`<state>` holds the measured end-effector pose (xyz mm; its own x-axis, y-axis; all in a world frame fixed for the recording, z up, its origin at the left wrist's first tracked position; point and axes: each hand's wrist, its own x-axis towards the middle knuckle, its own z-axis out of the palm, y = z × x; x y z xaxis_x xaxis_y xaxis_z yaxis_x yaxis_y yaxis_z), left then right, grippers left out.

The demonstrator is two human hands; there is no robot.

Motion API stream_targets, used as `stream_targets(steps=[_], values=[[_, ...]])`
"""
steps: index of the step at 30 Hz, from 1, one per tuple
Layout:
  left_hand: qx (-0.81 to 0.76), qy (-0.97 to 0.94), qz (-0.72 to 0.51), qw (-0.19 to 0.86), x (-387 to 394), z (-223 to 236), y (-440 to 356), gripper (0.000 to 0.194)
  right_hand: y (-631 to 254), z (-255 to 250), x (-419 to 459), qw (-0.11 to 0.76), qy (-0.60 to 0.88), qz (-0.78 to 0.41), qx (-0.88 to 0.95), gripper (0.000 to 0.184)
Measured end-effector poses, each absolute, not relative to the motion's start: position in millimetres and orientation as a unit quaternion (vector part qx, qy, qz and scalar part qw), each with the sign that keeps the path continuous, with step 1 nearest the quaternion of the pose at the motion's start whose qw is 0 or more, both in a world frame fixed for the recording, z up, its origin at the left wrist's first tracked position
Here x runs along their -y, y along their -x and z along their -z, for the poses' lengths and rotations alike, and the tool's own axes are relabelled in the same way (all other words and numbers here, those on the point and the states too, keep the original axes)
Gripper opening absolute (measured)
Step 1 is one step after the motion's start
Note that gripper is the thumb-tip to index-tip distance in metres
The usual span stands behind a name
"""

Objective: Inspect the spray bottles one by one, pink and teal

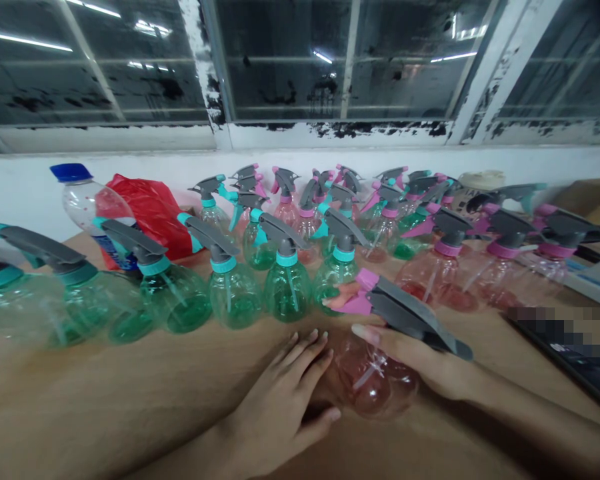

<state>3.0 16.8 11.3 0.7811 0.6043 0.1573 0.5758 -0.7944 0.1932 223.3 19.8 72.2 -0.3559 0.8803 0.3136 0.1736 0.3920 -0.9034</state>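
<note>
A clear pink spray bottle with a grey and pink trigger head stands on the wooden table in front of me. My right hand is wrapped round its neck, just under the trigger head, with one finger by the pink trigger. Left of this bottle, my left hand rests with its fingers stretched out and its thumb apart, close to the bottle's side. I cannot tell whether it touches the bottle. Just behind my hands stands a green spray bottle with a turquoise collar, in a row of similar ones.
More pink spray bottles stand at the right, and several mixed ones crowd along the wall. A blue-capped plastic bottle and a red plastic bag are at the back left. A dark flat device lies at the right edge.
</note>
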Motion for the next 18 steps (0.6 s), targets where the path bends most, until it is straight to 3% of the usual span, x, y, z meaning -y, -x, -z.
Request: stream_targets(steps=[3,10,18], values=[[-0.313,-0.943,-0.095,0.065,-18,-12,-4,0.059,-227,-66,-19,0.447,0.384,-0.385,0.71,0.016],[-0.315,-0.943,-0.091,0.059,-18,-13,-3,0.058,-226,-66,-17,0.464,0.39,-0.367,0.706,0.013],[-0.307,-0.947,-0.092,0.027,-18,-10,-2,0.057,-220,-71,-20,0.444,0.395,-0.401,0.697,0.034]])
